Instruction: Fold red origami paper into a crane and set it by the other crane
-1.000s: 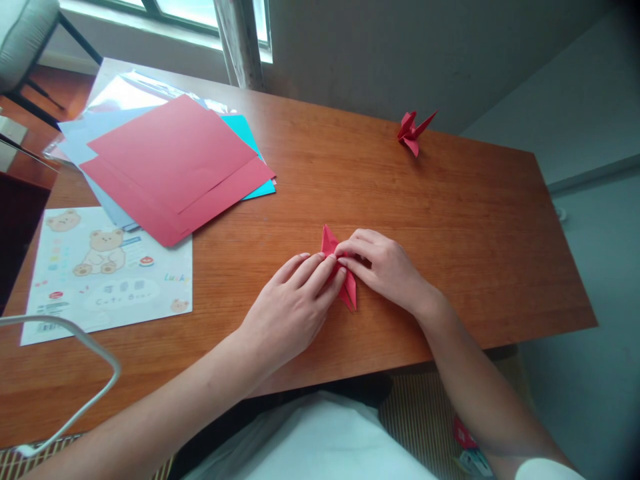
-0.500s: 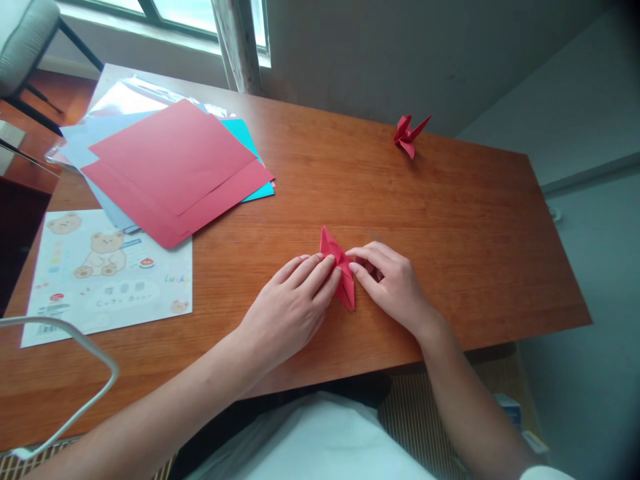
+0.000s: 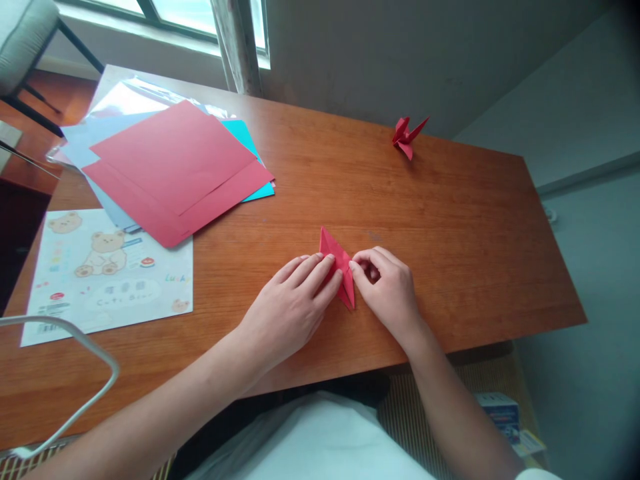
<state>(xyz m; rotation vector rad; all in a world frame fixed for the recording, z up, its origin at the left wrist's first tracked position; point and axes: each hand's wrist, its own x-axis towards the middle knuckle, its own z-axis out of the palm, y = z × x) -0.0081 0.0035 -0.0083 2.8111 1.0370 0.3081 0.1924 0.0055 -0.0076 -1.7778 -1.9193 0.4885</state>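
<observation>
A piece of red origami paper (image 3: 333, 245), folded into a narrow pointed diamond, lies on the table before me. My left hand (image 3: 295, 293) rests over its left side, fingers stretched out and fingertips pressing it down; the left thumb is hidden. At the paper's right corner, my right hand (image 3: 387, 283) pinches the edge between thumb and forefinger, the other fingers curled. Part of the folded paper is covered by the left fingers. Farther back, a finished red paper crane (image 3: 407, 138) stands near the table's rear edge.
Large red sheets (image 3: 175, 160) lie on blue and pale paper at the left, beside a clear plastic sleeve (image 3: 130, 97). A bear-printed card (image 3: 110, 273) sits nearer me. A white cable (image 3: 100, 353) loops over the wooden table (image 3: 475, 247) at its left edge.
My right hand has closed into a pinch at the paper's right corner, and the small flap there now lies flatter. My left hand stays in place.
</observation>
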